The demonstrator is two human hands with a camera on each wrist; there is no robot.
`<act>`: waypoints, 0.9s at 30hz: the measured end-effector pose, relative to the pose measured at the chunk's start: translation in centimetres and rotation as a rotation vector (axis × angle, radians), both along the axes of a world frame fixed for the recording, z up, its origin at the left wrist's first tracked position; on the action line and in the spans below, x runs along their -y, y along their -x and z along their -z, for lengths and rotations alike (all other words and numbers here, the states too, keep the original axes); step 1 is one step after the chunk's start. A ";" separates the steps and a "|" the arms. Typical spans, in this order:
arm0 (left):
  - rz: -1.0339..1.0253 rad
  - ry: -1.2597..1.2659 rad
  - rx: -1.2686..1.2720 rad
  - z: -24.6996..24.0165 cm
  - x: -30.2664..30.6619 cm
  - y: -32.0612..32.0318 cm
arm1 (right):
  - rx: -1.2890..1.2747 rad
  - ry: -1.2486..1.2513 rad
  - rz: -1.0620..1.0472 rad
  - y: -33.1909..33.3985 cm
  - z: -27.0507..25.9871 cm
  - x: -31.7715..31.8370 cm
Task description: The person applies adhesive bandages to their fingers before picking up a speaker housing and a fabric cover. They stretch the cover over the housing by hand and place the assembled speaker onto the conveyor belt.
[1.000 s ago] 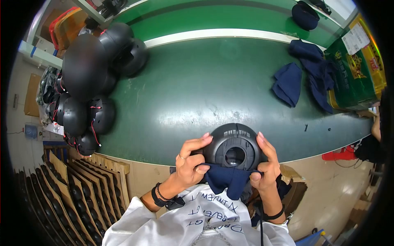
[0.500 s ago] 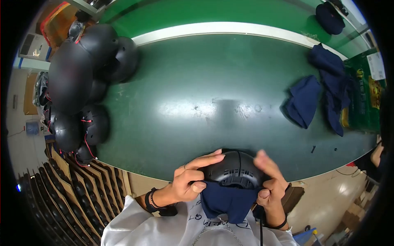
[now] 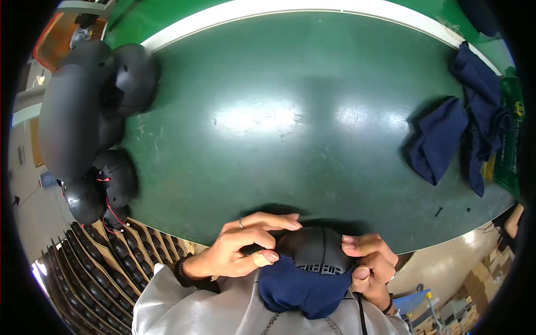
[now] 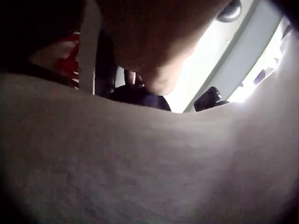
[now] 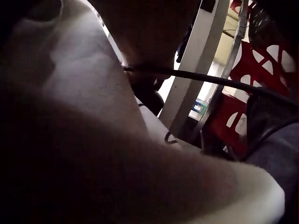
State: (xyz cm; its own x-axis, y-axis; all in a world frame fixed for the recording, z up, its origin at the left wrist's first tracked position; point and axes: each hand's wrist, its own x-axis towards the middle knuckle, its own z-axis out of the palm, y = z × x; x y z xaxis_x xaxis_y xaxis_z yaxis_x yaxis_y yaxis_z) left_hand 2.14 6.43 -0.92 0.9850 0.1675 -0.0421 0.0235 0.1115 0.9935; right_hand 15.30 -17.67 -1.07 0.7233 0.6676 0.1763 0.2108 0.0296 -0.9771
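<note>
A rounded black shell [image 3: 312,245] with a centre seam and a row of vent slots sits at the table's near edge, against the person's front. Navy cloth [image 3: 304,287] covers its near part, the cloth's upper edge lying just below the vents. On one side my left hand [image 3: 240,245] grips the cloth edge with its thumb, its index finger reaching along the shell. My right hand [image 3: 373,259] holds the opposite edge, thumb low and fingers bent against the shell's side. Both wrist views are dark and mostly filled by skin and sleeve; the shell's underside is hidden.
Black domed shells [image 3: 72,123], some with red wires, pile up on the left of the green table [image 3: 279,167]. Two navy cloth pieces [image 3: 438,142] lie at right beside a green box [image 3: 508,139]. A small dark screw-like piece [image 3: 439,211] lies nearby.
The shell has tipped and come closer to the body. The cloth has been drawn up over its round opening, which is now hidden. Both hands have moved down with it.
</note>
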 end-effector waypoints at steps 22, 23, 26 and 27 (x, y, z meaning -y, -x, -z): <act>-0.024 -0.782 -0.341 -3.5 0.5 -0.2 | 0.282 0.655 0.075 -0.4 -1.7 0.2; -0.115 -0.851 -0.235 -3.2 0.4 0.5 | 0.180 0.447 0.150 -0.1 -1.4 0.9; -0.462 -0.441 0.220 -1.5 3.8 3.2 | 0.136 -0.028 0.309 3.5 -1.5 0.1; -0.460 -0.297 0.385 -0.6 5.7 3.2 | 0.171 -0.091 0.249 4.5 -0.7 0.0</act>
